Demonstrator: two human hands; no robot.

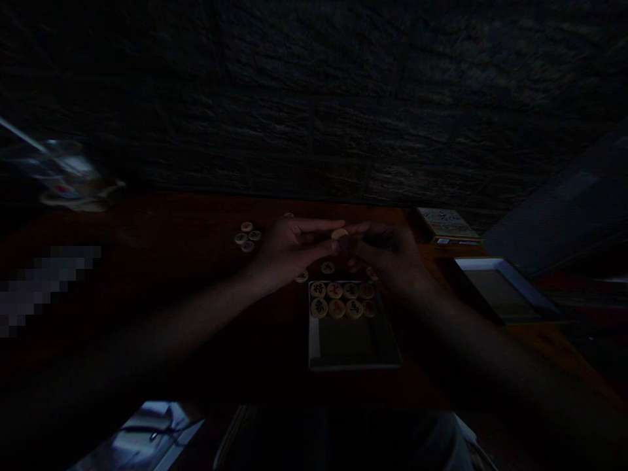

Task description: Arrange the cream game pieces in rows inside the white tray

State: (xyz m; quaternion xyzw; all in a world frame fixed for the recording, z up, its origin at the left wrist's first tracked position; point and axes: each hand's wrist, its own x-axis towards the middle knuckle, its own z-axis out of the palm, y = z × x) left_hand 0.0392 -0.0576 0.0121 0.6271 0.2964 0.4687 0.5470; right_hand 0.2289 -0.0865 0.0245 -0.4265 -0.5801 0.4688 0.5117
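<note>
Above the table, the fingertips of my left hand point(294, 247) and my right hand point(395, 254) meet around a round Chinese chess piece point(339, 233). Both hands are closed in a pinch on it, and its pale edge shows between them. Just below them stands a shallow open box point(314, 337) with two rows of chess pieces point(336, 309), marked in red and black, at its far end. A loose piece point(327, 267) lies between the box and my hands. Other loose pieces lie close by, partly hidden by my fingers.
Left of my left hand several chess pieces point(247, 237) form a cluster. At the right lie an open box lid point(495, 288) and a closed patterned box point(449, 224). A clear cup with a straw point(66, 173) stands far left. A dark stone wall point(314, 118) rises behind the table.
</note>
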